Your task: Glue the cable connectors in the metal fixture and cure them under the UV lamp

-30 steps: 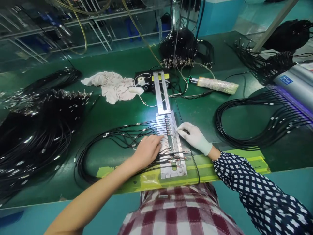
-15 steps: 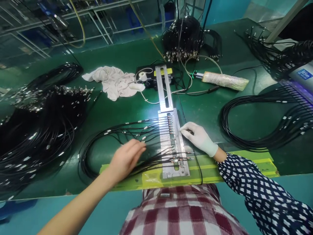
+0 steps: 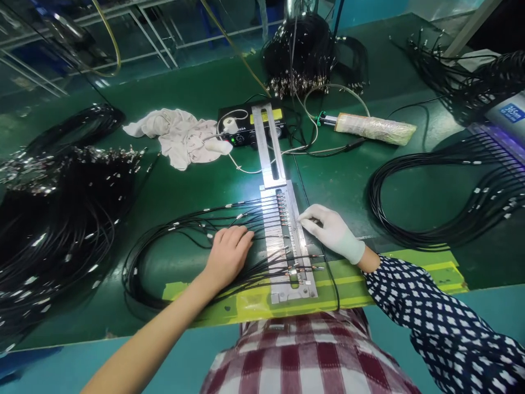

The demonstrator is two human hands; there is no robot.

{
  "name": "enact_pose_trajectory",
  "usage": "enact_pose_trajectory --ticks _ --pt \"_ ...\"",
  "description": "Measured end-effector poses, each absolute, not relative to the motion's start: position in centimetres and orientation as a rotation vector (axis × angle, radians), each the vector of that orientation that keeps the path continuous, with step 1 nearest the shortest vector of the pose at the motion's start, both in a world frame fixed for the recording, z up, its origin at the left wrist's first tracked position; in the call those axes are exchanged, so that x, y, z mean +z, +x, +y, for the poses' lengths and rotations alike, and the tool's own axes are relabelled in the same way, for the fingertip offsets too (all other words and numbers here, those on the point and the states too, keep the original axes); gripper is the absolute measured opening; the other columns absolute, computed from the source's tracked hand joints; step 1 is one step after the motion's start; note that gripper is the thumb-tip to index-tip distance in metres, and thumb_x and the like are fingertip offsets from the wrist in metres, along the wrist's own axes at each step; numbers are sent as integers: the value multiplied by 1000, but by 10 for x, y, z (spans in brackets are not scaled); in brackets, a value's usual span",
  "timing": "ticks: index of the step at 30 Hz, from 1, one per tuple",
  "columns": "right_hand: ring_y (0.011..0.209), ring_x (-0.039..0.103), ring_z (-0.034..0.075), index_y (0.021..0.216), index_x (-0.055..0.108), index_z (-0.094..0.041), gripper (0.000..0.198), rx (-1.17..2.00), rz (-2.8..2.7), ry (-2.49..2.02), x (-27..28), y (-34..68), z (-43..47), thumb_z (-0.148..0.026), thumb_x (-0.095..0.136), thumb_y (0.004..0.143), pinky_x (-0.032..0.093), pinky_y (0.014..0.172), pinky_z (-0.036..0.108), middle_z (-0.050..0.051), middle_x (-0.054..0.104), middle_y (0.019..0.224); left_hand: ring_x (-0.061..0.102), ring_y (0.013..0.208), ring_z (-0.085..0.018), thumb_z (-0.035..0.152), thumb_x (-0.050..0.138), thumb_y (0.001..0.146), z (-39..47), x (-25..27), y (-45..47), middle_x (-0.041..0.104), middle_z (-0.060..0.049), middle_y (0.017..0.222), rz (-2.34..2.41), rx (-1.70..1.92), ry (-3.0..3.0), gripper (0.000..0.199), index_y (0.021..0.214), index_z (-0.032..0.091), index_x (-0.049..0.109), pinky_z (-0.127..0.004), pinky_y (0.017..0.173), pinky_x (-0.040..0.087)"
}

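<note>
Green tabletop (image 3: pixel 197 191): one metal jig (image 3: pixel 269 208), one cloth (image 3: pixel 178 139); left fingers (image 3: pixel 233 236), hold unclear; right fingers (image 3: pixel 316 211) narrow.

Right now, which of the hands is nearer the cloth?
Left: in the picture, left hand is below and right of the cloth; right hand is farther right, at the right edge of the jig.

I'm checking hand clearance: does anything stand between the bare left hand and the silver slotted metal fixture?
Only thin black cables cross the gap between the bare left hand and the silver slotted metal fixture; nothing else visible intervenes.
</note>
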State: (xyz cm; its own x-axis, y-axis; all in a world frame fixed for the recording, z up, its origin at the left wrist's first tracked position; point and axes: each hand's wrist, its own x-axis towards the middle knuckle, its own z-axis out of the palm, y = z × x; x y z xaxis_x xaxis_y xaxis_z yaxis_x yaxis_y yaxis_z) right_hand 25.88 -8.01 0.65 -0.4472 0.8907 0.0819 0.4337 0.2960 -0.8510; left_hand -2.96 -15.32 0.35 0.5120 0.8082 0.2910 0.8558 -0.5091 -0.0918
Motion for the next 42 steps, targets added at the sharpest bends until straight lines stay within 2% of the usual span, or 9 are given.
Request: enact_pose_trajectory --ticks 3,7,10,14,19,26,32,37,42 --pt "92 62 20 91 69 -23 13 1077 -2005 -1197 7 259 -80 -24 57 93 48 83 35 2 69 97 56 101 -24 17 49 95 -150 2 -20 67 -11 108 -1357 -360 -2699 23 116 14 57 -38 88 43" --pt "91 62 20 91 69 -23 13 1063 -2016 -1169 7 259 -79 -23 56 94 48 83 35 2 68 95 57 90 -18 13 42 97 -141 4 -20 67 -8 99 -1333 -515 -2893 21 111 16 58 -31 80 44" --pt "90 62 20 91 68 -23 14 1054 -2026 -1141 6 259 -79 -22 55 95 48 82 35 2 68 94 58 93 -17 10 37 96 -135 6 -23 65 -8 105 -1345 -586 -2935 30 118 18 57 -29 82 47" --pt "90 61 20 92 68 -24 14 1050 -2026 -1129 6 259 -78 -23 54 96 48 82 35 2 67 93 58 92 -17 13 31 98 -128 12 -24 63 -10 107 -1333 -470 -2975 37 126 18 55 -29 79 48" --pt "90 62 20 93 69 -24 16 1058 -2038 -1139 6 259 -78 -25 53 96 48 83 36 3 68 94 55 82 -17 24 27 103 -121 20 -18 64 -8 102 -1314 -229 -2977 39 124 20 58 -29 72 45" --pt "89 61 19 91 68 -24 15 1055 -2050 -1140 6 258 -76 -23 54 95 47 81 35 2 67 91 54 81 -16 24 26 103 -113 27 -15 64 -8 103 -1218 -164 -2981 38 121 19 59 -29 73 44" --pt "89 62 19 92 68 -25 14 1080 -2042 -1144 6 258 -76 -23 54 95 48 79 35 1 68 93 58 91 -17 17 31 100 -116 16 -16 62 -10 105 -1354 -432 -3114 35 122 16 59 -29 79 49" --pt "90 62 19 91 68 -25 13 1083 -2037 -1160 6 259 -77 -25 55 95 48 81 35 1 68 92 56 99 -21 15 40 97 -132 7 -18 63 -10 107 -1444 -514 -2907 36 126 22 60 -37 86 44" --pt "88 62 18 90 68 -26 13 1095 -2041 -1172 6 257 -74 -24 57 94 47 81 33 -1 68 91 52 83 -19 12 44 96 -142 0 -15 64 -8 94 -1462 -435 -2868 37 130 19 57 -33 73 40"
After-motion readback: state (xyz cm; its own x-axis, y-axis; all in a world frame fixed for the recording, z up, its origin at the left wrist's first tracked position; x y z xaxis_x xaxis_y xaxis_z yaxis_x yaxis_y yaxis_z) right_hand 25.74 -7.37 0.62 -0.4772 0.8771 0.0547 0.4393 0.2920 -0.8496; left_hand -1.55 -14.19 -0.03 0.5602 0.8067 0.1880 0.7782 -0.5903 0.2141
